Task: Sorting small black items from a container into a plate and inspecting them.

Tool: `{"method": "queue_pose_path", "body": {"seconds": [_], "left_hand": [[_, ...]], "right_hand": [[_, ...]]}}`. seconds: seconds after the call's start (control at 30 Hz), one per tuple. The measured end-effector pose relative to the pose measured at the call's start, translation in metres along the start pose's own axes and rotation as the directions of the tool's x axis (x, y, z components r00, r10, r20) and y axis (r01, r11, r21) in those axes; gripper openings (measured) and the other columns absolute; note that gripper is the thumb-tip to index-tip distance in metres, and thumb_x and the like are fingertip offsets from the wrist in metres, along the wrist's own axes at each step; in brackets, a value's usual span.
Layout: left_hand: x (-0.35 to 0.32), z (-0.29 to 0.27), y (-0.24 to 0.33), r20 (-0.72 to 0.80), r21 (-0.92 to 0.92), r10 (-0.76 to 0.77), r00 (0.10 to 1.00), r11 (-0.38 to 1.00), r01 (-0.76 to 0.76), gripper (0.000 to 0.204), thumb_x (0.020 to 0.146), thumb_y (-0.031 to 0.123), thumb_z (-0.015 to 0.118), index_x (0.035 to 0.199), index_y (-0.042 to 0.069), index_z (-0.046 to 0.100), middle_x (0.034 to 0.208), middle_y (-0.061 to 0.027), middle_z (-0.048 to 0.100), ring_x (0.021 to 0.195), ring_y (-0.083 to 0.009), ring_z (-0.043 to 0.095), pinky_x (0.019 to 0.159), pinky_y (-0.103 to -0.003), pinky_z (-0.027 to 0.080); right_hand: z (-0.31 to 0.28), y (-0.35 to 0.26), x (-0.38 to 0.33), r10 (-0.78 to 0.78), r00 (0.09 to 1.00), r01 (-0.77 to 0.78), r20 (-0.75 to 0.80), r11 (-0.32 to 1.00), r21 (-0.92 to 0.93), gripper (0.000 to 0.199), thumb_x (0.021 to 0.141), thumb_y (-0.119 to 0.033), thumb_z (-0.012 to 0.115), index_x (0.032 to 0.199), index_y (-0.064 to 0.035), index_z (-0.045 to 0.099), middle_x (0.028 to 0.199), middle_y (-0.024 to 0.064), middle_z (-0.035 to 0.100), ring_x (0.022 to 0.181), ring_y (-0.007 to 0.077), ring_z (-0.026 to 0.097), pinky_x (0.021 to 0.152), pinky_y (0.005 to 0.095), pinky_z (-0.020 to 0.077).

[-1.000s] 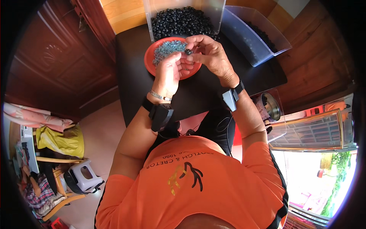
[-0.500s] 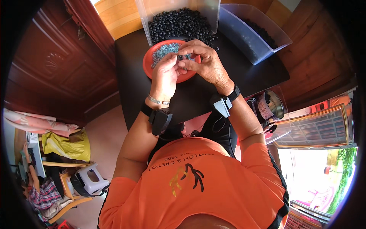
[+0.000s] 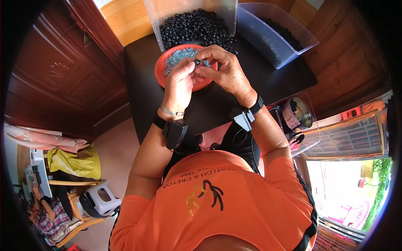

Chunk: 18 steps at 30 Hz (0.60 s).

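Above a round red plate (image 3: 160, 77) heaped with small shiny silver-blue pieces (image 3: 180, 56), my two hands meet. Between the thumb and fingers of my left hand (image 3: 179, 85) is a small round black plastic part (image 3: 197, 62). My right hand (image 3: 228, 69) is closed, its thumb and fingertips pinched right against that part; whether they hold a separate small piece is hidden. Behind the plate, a clear plastic bin (image 3: 155, 19) lies with its open side toward me, and many similar black parts (image 3: 197, 27) spill out of it.
The dark table (image 3: 144, 98) carries a second translucent bin (image 3: 259, 42) of dark parts at the back right. Below the table's right side sits a round metal tin (image 3: 307, 113) in a clear container. A person's arm (image 3: 39, 194) and wooden chair (image 3: 83, 224) are at far left.
The black part has turned slightly between my fingers, its hole no longer facing up. My hands stay over the plate. At far left, the other person's arm has shifted.
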<state>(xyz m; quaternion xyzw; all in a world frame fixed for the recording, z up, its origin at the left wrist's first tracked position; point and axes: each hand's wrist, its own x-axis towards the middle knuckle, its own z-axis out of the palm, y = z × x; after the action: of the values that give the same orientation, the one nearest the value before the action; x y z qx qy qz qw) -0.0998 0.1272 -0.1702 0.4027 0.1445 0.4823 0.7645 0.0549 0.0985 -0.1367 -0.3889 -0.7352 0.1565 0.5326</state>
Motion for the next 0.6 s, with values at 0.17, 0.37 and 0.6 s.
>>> {"method": "queue_pose_path", "body": {"seconds": [0.17,0.37,0.6], "left_hand": [[-0.0031,0.0058,0.0025,0.006,0.091,0.019,1.000,0.996,-0.020,0.017,0.092,0.018,0.047,0.100,0.006,0.055,0.099,-0.0048,0.059,0.089,-0.0144,0.056,0.077,-0.030,0.045],[-0.0027,0.0050,0.0015,-0.009,0.026,-0.052,0.999,0.998,0.052,0.017,0.090,0.017,0.048,0.100,0.005,0.055,0.100,-0.0069,0.060,0.091,-0.0163,0.058,0.078,-0.031,0.046],[-0.0014,0.0022,0.0004,-0.007,0.065,-0.045,0.999,0.997,0.046,0.017,0.090,0.018,0.049,0.099,0.005,0.056,0.100,-0.0075,0.061,0.092,-0.0176,0.058,0.079,-0.032,0.046]], "right_hand": [[0.0008,-0.0036,-0.0025,0.127,0.992,-0.127,0.006,0.982,0.143,0.026,0.072,-0.003,0.073,0.097,-0.0045,0.066,0.096,0.0042,0.062,0.084,0.0114,0.058,0.072,0.0245,0.0471],[-0.0016,-0.0023,-0.0040,0.091,0.996,-0.090,-0.013,0.993,0.073,0.021,0.073,-0.003,0.072,0.093,-0.0036,0.065,0.095,0.0035,0.063,0.082,0.0111,0.058,0.069,0.0235,0.0463],[-0.0027,-0.0044,-0.0023,0.022,0.999,-0.023,-0.032,0.999,-0.035,0.021,0.072,-0.005,0.072,0.092,-0.0032,0.065,0.093,0.0034,0.063,0.077,0.0106,0.056,0.065,0.0235,0.0455]]}}
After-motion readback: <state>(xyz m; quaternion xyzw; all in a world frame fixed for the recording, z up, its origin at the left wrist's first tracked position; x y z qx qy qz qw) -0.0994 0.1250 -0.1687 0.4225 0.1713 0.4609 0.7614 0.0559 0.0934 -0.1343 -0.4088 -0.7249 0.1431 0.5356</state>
